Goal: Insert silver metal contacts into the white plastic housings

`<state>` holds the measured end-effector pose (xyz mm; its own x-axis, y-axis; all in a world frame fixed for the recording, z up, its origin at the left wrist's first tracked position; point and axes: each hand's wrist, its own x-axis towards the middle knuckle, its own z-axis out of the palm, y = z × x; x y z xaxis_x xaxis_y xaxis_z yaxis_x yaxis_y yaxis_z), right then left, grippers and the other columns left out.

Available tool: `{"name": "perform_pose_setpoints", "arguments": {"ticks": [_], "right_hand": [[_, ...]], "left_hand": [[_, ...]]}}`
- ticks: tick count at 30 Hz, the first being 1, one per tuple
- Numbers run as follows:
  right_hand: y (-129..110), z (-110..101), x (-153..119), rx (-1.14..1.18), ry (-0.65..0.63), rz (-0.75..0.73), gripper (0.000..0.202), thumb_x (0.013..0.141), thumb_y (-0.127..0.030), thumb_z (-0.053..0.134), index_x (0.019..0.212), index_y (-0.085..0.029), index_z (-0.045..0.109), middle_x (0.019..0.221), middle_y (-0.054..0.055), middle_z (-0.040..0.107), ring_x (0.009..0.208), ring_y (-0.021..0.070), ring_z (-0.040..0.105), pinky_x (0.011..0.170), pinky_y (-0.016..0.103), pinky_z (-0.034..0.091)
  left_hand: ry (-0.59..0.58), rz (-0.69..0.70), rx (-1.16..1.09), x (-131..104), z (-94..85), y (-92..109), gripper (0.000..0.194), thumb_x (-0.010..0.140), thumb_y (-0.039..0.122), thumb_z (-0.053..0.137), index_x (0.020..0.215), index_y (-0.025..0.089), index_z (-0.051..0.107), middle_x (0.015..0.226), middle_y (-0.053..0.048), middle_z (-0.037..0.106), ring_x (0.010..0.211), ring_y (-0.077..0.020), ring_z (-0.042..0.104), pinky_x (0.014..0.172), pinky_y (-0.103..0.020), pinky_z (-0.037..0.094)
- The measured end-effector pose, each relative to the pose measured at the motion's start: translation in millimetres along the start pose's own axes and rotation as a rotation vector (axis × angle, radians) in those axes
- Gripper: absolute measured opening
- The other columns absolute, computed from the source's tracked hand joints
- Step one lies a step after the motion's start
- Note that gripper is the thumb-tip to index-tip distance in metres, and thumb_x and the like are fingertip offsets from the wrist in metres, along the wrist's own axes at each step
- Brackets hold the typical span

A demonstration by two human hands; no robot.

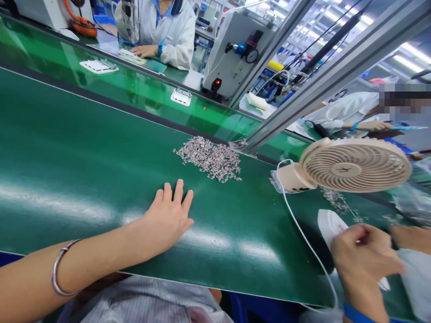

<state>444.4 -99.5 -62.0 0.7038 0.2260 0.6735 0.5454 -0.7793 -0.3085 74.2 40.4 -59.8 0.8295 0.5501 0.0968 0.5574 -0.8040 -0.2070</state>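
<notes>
My left hand [168, 217] rests palm down on the green work surface [101, 148], fingers spread, with nothing in it. A metal bangle circles that wrist. Just beyond the fingertips, and apart from them, lies a flat pile of small clear-and-silver pieces [210, 158]; their exact kind is too small to make out. My right hand does not show. At the lower right, a blurred, curled hand [363, 255] with a blue wristband seems to belong to a neighbouring person. It is beside a white sheet-like piece [330, 224]; whether it holds it I cannot tell.
A beige fan [346, 169] stands on the right, its white cable [305, 240] crossing the surface. Behind it lie more small pieces [336, 199]. A metal post [303, 85] slants overhead. White frames [182, 96] lie on the far belt, where a person in a white coat [177, 33] sits.
</notes>
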Motion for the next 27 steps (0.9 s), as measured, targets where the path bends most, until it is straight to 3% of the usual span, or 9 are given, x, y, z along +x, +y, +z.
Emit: {"name": "perform_pose_setpoints", "arguments": {"ticks": [4, 6, 8, 11, 14, 17, 21, 25, 27], "right_hand": [[-13, -15, 0, 0.171, 0.161, -0.165, 0.019, 0.068, -0.021, 0.048, 0.053, -0.028, 0.038, 0.043, -0.001, 0.035, 0.037, 0.0122, 0.025, 0.044, 0.035, 0.022], [-32, -26, -21, 0.218, 0.175, -0.432, 0.012, 0.072, -0.019, 0.051, 0.063, -0.027, 0.049, 0.046, 0.000, 0.043, 0.039, 0.0132, 0.033, 0.043, 0.033, 0.025], [-60, -38, -55, 0.233, 0.287, -0.698, 0.011, 0.074, -0.015, 0.054, 0.071, -0.025, 0.056, 0.044, -0.001, 0.042, 0.039, 0.0125, 0.031, 0.041, 0.031, 0.021], [-107, -53, -109, 0.425, 0.032, -1.056, 0.018, 0.078, -0.005, 0.052, 0.092, -0.016, 0.057, 0.054, 0.000, 0.052, 0.048, 0.0125, 0.043, 0.047, 0.028, 0.031], [-144, -62, -130, 0.608, -0.141, -1.238, 0.019, 0.081, -0.006, 0.051, 0.099, -0.012, 0.054, 0.061, 0.002, 0.058, 0.053, 0.0137, 0.045, 0.052, 0.029, 0.036], [-164, -64, -113, 0.669, -0.175, -1.185, 0.015, 0.083, -0.006, 0.050, 0.093, -0.016, 0.056, 0.067, 0.002, 0.060, 0.057, 0.0125, 0.049, 0.056, 0.028, 0.039], [-173, -51, -84, 0.821, -0.150, -0.819, 0.015, 0.081, -0.007, 0.054, 0.084, -0.021, 0.058, 0.068, -0.001, 0.059, 0.059, 0.0114, 0.053, 0.054, 0.026, 0.041], [-163, -34, -89, 0.925, -0.300, -0.592, 0.013, 0.079, -0.012, 0.058, 0.085, -0.023, 0.061, 0.068, -0.002, 0.059, 0.061, 0.0125, 0.057, 0.055, 0.027, 0.046], [-157, -32, -96, 0.943, -0.386, -0.515, 0.012, 0.078, -0.013, 0.059, 0.085, -0.023, 0.061, 0.070, -0.002, 0.061, 0.063, 0.0130, 0.059, 0.058, 0.028, 0.048]], "left_hand": [[0.037, -0.003, -0.011, 0, 2.5, 0, 0.054, 0.084, 0.040, 0.054, 0.128, 0.009, 0.050, 0.131, -0.026, 0.048, 0.105, -0.0415, 0.057, 0.075, -0.043, 0.052], [0.041, -0.016, -0.043, 2, 2.0, 0, 0.055, 0.085, 0.043, 0.052, 0.129, 0.009, 0.049, 0.131, -0.026, 0.049, 0.105, -0.0408, 0.056, 0.077, -0.045, 0.051], [0.053, -0.012, -0.112, 3, 0.1, 1, 0.057, 0.087, 0.046, 0.047, 0.130, 0.009, 0.047, 0.132, -0.023, 0.049, 0.106, -0.0385, 0.055, 0.080, -0.046, 0.050], [0.081, 0.000, -0.269, 6, -3.9, 1, 0.062, 0.090, 0.052, 0.036, 0.135, 0.009, 0.041, 0.134, -0.019, 0.047, 0.109, -0.0344, 0.053, 0.085, -0.046, 0.048], [0.082, 0.013, -0.371, 8, -5.8, 0, 0.061, 0.091, 0.051, 0.032, 0.137, 0.010, 0.036, 0.137, -0.019, 0.044, 0.113, -0.0336, 0.050, 0.088, -0.047, 0.046], [0.059, 0.030, -0.400, 9, -4.7, -1, 0.056, 0.091, 0.042, 0.037, 0.138, 0.012, 0.032, 0.139, -0.018, 0.040, 0.113, -0.0330, 0.049, 0.089, -0.047, 0.045], [0.063, 0.036, -0.374, 9, -4.1, 0, 0.051, 0.089, 0.024, 0.041, 0.139, 0.018, 0.031, 0.137, -0.016, 0.042, 0.097, -0.0258, 0.056, 0.082, -0.040, 0.047], [0.036, -0.042, -0.261, 11, -5.2, -2, 0.054, 0.085, 0.011, 0.038, 0.137, 0.026, 0.034, 0.119, -0.012, 0.056, 0.069, -0.0173, 0.054, 0.064, -0.034, 0.046], [0.087, -0.079, -0.264, 11, -5.2, -4, 0.050, 0.087, 0.012, 0.037, 0.136, 0.022, 0.036, 0.102, -0.011, 0.060, 0.065, -0.0162, 0.053, 0.061, -0.031, 0.045]]}}
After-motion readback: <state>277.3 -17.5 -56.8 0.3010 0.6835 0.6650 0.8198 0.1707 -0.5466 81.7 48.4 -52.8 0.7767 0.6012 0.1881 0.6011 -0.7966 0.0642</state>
